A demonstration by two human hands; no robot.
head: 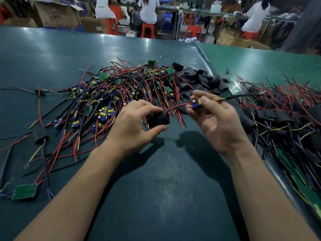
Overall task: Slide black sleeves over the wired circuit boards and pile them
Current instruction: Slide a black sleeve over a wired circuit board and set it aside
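Note:
My left hand grips a black sleeve between thumb and fingers, its mouth facing right. My right hand pinches a small wired circuit board with blue and yellow parts. A red wire runs from the board into the sleeve, and a black lead trails off to the right. Behind my hands lies a big tangle of bare wired boards. Loose empty sleeves are heaped at its right. A pile of sleeved boards lies on the right.
The green table mat has a raised seam running diagonally on the right. One sleeved board and a bare green board lie apart at the left. People sit on red stools beyond the table's far edge.

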